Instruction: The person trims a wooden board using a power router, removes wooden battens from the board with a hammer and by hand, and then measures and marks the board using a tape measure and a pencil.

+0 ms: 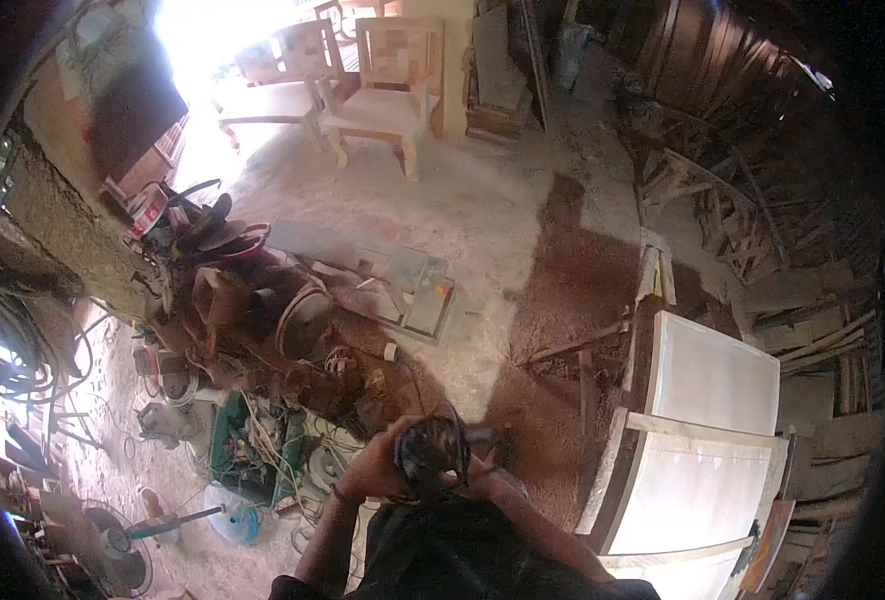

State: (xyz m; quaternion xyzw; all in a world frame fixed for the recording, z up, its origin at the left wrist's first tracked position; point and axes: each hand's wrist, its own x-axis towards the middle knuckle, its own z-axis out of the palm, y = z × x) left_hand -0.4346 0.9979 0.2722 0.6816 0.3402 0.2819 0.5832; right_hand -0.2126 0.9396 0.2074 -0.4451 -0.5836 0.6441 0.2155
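Observation:
A dark, glossy, rounded object (431,452) is held close in front of my black-clothed body; I cannot make out its exact kind. My left hand (378,468) is closed around its left side, with the thumb side up near the top. My right hand (481,480) is closed against its right side, its fingers mostly hidden behind the object. A dark stub (483,440) juts out to the right above my right hand.
Wooden chairs (383,100) stand at the back. A wooden frame with pale panels (713,380) is on the right. Stacked timber (823,450) lines the far right. A green crate (253,450) with cables, a blue-and-white bag (235,522) and a dusty machine heap (263,310) stand left.

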